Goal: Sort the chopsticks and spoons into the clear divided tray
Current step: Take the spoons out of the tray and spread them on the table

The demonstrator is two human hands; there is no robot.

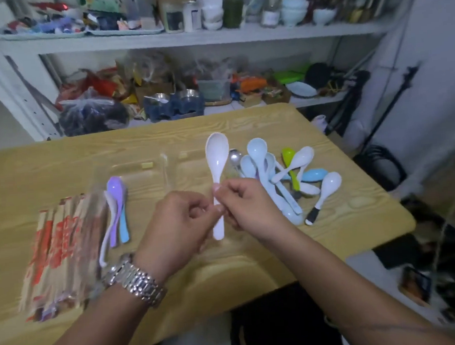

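- Both hands pinch the white spoon [217,157] by its handle: the left hand [180,225] lower down, the right hand [249,205] curled just above it
- The spoon is held upright, bowl up, over the clear tray [165,173] on the table [342,219]
- A purple spoon [116,190] lies in the tray's left part with a white and a blue one
- Wrapped chopsticks [59,247] lie just left of them
- A spoon pile [287,174] lies right of the tray
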